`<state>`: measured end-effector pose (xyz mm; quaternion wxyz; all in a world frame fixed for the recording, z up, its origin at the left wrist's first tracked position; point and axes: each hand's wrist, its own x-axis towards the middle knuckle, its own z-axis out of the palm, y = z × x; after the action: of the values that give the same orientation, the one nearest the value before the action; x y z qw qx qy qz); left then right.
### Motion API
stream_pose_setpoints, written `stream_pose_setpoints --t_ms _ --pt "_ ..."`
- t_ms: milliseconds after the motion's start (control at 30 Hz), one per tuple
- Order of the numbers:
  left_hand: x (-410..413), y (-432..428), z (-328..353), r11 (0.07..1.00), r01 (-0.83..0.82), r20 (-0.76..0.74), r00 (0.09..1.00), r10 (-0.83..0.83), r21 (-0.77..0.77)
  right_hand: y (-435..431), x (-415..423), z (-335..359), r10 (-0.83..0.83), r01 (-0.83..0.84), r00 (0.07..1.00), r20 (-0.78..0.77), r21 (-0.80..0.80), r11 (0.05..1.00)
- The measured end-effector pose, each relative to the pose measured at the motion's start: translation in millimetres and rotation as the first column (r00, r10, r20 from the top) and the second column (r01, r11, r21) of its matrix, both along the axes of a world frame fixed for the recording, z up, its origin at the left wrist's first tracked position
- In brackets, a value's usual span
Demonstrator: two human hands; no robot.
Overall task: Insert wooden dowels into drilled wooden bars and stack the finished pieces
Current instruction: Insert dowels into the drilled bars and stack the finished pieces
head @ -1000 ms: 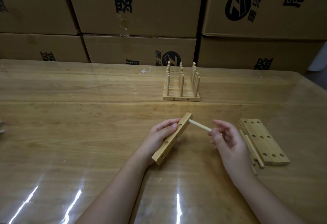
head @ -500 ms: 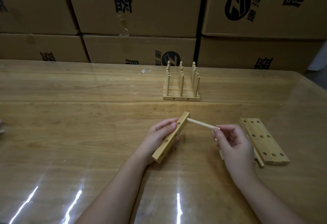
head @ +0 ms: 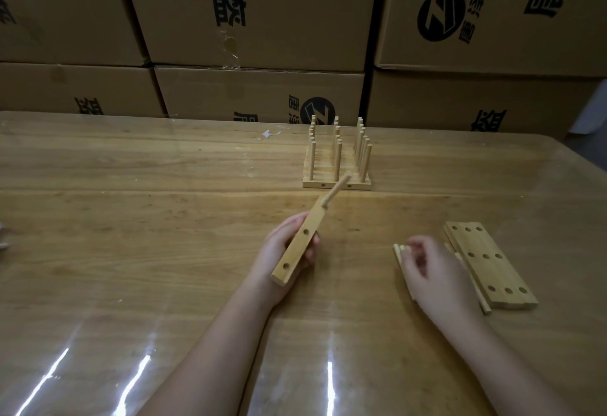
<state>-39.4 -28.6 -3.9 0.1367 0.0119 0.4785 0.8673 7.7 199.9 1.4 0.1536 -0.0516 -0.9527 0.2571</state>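
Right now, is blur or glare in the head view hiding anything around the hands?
Head view: motion blur smears the right hand, so its grip on the loose dowels is unclear; the left hand and its drilled bar are sharp. Head view: glare streaks cross the glossy table near the bottom edge, clear of both hands.

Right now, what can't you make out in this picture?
All in the head view:
- Right hand: motion-blurred; unclear whether it grips a dowel.
- Loose dowels: mostly under that hand, count hidden.
- Left hand: fingers partly hidden behind the bar it holds.
- Finished stack: rear pegs overlap, too small to count.
- Object at the left edge: cut off.
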Motion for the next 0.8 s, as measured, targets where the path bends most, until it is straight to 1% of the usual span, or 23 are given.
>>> stream_pose_setpoints --t_ms 33,67,133,300,433,467,533,600,667,700,733,800 --pt "0 0 0 1.0 0.003 0.007 1.0 -0.003 0.025 -3 1 -2 0.027 -0.033 0.999 0.043 0.14 0.99" --pt "-1 0 0 0.999 0.006 0.008 1.0 -0.007 0.05 -7 2 -2 0.041 -0.054 0.997 0.06 0.227 0.972" --pt "-1 0 0 0.996 0.014 0.01 1.0 -0.015 0.092 -11 4 -1 0.053 -0.07 0.997 0.064 0.304 0.95" --pt "-1 1 1 0.997 0.022 -0.017 1.0 -0.02 0.073 -15 6 -2 0.112 -0.133 0.991 0.078 0.361 0.923" --pt "0 2 -1 1.0 -0.016 -0.015 1.0 0.016 0.002 -19 8 -1 0.187 -0.204 0.979 0.084 0.28 0.938" --pt "0 2 -1 1.0 -0.011 -0.015 1.0 0.011 0.005 -20 9 -1 0.199 -0.21 0.977 0.07 0.242 0.947" --pt "1 3 -1 0.999 0.032 -0.035 0.999 -0.031 0.016 -20 10 -1 0.217 -0.216 0.976 0.001 0.111 0.97" --pt "2 3 -1 0.995 0.095 -0.07 0.993 -0.095 -0.006 -20 12 2 0.215 -0.223 0.969 -0.12 -0.056 0.973" --pt "3 3 -1 0.987 0.157 -0.101 0.982 -0.159 -0.028 -20 13 5 0.173 -0.235 0.957 -0.233 -0.274 0.933" --pt "3 3 -2 0.982 0.183 -0.112 0.976 -0.186 -0.035 -20 14 7 0.144 -0.245 0.954 -0.264 -0.406 0.88" --pt "4 3 -2 0.978 0.205 -0.119 0.971 -0.209 -0.042 -21 15 10 0.116 -0.252 0.955 -0.272 -0.541 0.802" --pt "5 2 -1 0.966 0.249 -0.129 0.958 -0.256 -0.066 -24 16 15 0.087 -0.246 0.967 -0.241 -0.775 0.583"
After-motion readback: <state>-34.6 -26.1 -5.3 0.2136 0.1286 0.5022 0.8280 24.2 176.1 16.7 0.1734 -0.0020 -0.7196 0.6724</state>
